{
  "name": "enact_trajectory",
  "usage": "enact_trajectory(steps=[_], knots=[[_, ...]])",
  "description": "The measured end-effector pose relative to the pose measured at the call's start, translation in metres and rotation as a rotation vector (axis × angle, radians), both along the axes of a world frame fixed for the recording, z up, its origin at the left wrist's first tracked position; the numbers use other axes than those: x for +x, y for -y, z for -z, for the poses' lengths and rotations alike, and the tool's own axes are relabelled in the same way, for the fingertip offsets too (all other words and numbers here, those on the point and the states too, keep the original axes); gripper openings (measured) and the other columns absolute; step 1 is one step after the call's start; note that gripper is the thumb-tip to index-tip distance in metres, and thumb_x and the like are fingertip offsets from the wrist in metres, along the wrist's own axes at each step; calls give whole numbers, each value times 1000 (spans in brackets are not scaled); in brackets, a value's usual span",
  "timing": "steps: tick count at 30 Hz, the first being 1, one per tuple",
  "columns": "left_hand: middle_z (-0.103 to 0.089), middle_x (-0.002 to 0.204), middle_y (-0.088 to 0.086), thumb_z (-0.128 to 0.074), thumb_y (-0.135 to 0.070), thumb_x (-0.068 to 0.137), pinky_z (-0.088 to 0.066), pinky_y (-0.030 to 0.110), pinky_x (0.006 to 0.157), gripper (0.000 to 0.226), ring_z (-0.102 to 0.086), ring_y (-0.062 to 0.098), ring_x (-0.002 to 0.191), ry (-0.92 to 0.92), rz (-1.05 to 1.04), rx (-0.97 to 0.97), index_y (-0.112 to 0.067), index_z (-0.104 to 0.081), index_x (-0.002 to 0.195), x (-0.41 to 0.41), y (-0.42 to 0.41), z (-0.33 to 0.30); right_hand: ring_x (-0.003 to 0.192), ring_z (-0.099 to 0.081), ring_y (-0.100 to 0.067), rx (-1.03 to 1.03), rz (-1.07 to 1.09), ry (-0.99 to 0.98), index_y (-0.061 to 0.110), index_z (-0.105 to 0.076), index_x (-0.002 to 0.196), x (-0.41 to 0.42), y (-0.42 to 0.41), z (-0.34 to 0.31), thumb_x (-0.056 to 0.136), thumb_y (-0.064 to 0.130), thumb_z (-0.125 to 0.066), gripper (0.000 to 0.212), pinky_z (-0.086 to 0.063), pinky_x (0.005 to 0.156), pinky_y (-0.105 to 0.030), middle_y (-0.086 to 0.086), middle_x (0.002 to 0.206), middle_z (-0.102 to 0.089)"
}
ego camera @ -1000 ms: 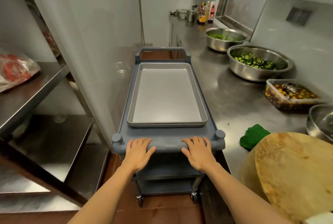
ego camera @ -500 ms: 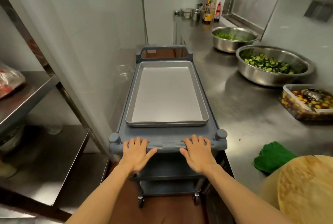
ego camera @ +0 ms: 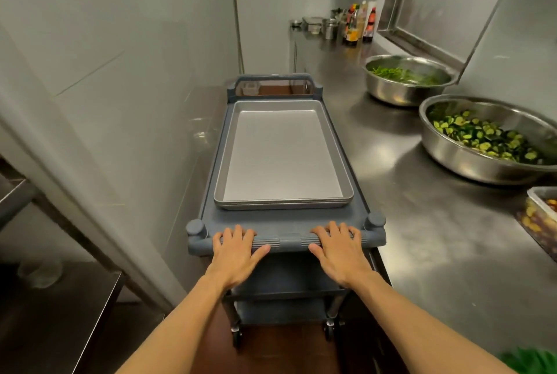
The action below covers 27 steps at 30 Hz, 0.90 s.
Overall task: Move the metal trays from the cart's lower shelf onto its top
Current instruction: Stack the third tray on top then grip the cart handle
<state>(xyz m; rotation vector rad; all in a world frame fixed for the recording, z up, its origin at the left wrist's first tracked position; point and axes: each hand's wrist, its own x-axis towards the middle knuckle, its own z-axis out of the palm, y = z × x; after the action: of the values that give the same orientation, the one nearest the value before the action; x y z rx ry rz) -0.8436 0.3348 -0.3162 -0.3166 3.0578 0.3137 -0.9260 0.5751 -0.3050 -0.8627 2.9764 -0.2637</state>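
Observation:
A stack of shallow rectangular metal trays (ego camera: 283, 156) lies on the top of a grey plastic cart (ego camera: 283, 220), filling most of its surface. My left hand (ego camera: 235, 253) rests over the left part of the cart's near handle bar (ego camera: 289, 241), fingers curled over it. My right hand (ego camera: 340, 253) grips the same bar on the right. The lower shelves (ego camera: 286, 283) below the handle look dark, and I cannot tell whether anything lies on them.
A steel counter (ego camera: 422, 238) runs along the right with a bowl of cucumber slices (ego camera: 482, 138), a bowl of greens (ego camera: 404, 77), a plastic container (ego camera: 539, 217) and bottles (ego camera: 358, 24) at the far end. A white wall (ego camera: 120, 72) flanks the cart's left; steel shelving (ego camera: 45, 298) stands at lower left.
The cart has rolled forward along the aisle with both hands on its handle. The round wooden board and most of the green cloth have slipped out of view at lower right.

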Motion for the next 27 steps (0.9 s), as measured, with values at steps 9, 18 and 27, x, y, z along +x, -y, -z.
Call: enact_trajectory(steps=[9,18,27], knots=[[-49,123,3,-25,-65,90,-20,48,108,56,-42,25,114,-10,5,-22,-27,-45,126,-132,51,2,112,-43,-19,-8,11,-22,32,-43,126,-128,52,1,94,52,-34,39,-25,104,-41,2,120,-49],[-49,118,1,-21,-65,90,-23,46,105,55,-42,23,109,-42,-7,-48,-27,-45,121,-218,82,-1,109,-43,-20,-5,10,-57,31,-44,125,-219,86,5,94,52,-31,40,-25,103,-42,3,117,-50],[-53,110,1,-11,-67,88,-29,48,102,64,-47,24,102,-101,-24,-100,-26,-52,115,-231,84,1,107,-44,-19,-40,42,-40,33,-48,121,-231,94,0,90,62,-25,48,-26,104,-42,4,113,-51]])
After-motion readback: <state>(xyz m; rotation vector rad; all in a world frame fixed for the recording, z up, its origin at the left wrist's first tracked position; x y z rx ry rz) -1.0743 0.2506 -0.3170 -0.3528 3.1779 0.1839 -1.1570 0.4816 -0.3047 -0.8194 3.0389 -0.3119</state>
